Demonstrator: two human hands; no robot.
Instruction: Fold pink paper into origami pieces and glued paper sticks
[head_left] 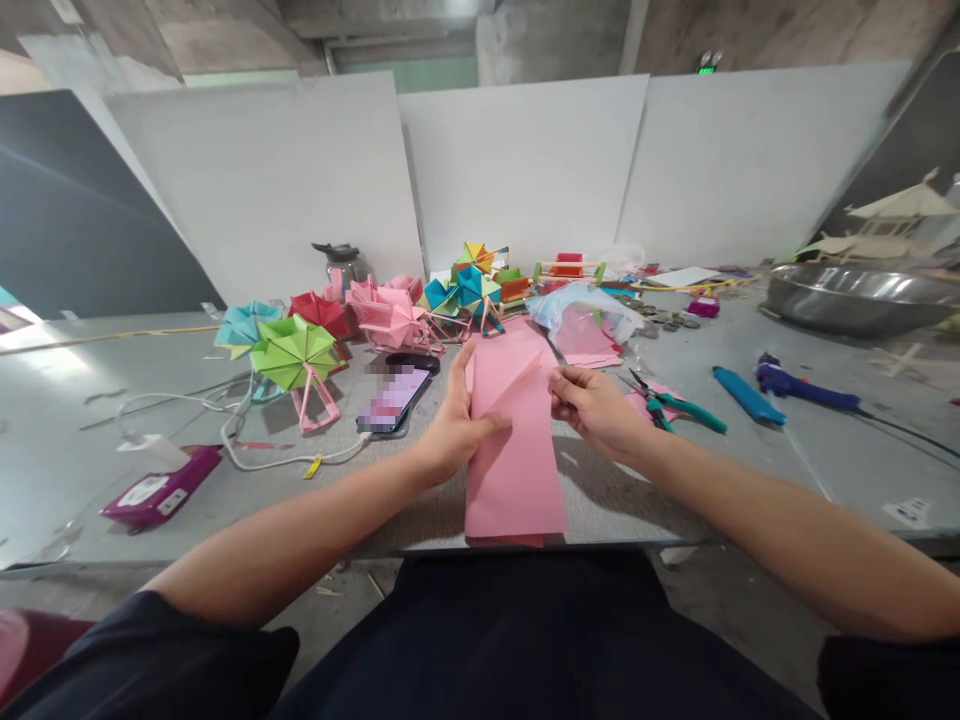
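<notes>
A folded sheet of pink paper point(517, 480) stands out from the table edge toward me, with a loose flap lifted near its middle. My left hand point(457, 425) grips its left side, thumb on top and fingers underneath. At the paper's right edge, my right hand point(589, 405) is closed in a pinch. A thin dark blade point(553, 346) sticks out forward from those fingers; its handle is hidden, so I cannot tell the exact kind of tool. Pliers with green handles point(686, 408) lie just right of my right hand.
Paper pinwheel models, including a green one point(296, 350), stand at the back left. A phone point(399, 393) on a white cable lies left of the paper. To the right are a blue glue gun point(806, 385), a blue tool point(748, 394) and a metal basin point(862, 300).
</notes>
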